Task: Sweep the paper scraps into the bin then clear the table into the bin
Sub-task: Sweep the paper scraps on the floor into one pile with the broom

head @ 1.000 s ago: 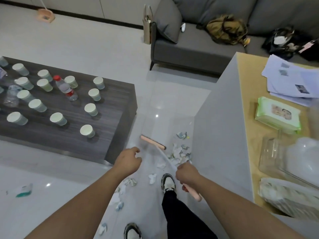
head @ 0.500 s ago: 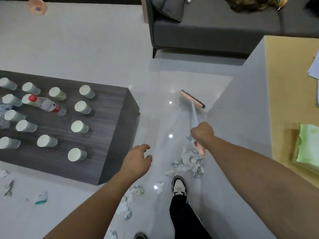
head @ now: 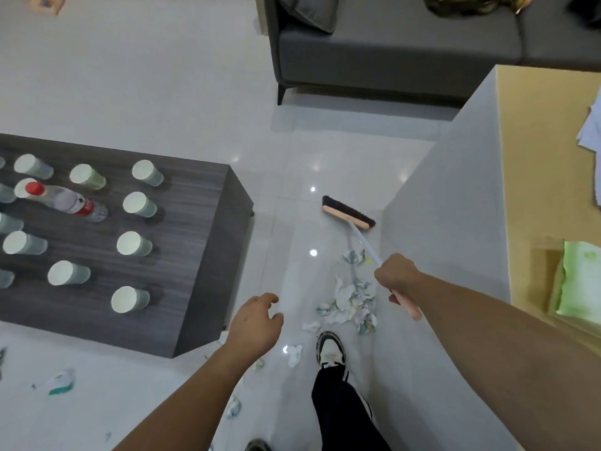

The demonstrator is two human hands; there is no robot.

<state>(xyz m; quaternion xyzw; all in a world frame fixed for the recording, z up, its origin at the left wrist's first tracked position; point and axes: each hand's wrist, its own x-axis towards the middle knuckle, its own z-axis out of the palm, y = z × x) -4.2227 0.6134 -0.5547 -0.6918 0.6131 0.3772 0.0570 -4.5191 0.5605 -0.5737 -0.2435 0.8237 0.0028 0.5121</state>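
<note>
1. A shoe and dark trouser leg stand on the white floor, in the narrow lane between the dark desk and a tall grey-sided counter.
2. Loose paper scraps lie heaped on the floor just ahead of the shoe, near the counter's side. Single scraps lie beside the shoe, under the left forearm, and off the desk's near edge at the left.
3. The left hand hovers palm down over the floor by the desk's near right corner. Its fingers are loosely curled and spread, holding nothing.
4. The right hand is extended over the scrap heap. Its fingers are curled tight round the broom handle; the pink handle end protrudes behind the fist.
5. The broom head, pink with dark bristles, rests on the floor beyond the heap, just beside the counter's side.
6. The desk carries upright paper cups in rows and one plastic bottle with a red cap.
7. A grey sofa closes the far end of the lane.
</note>
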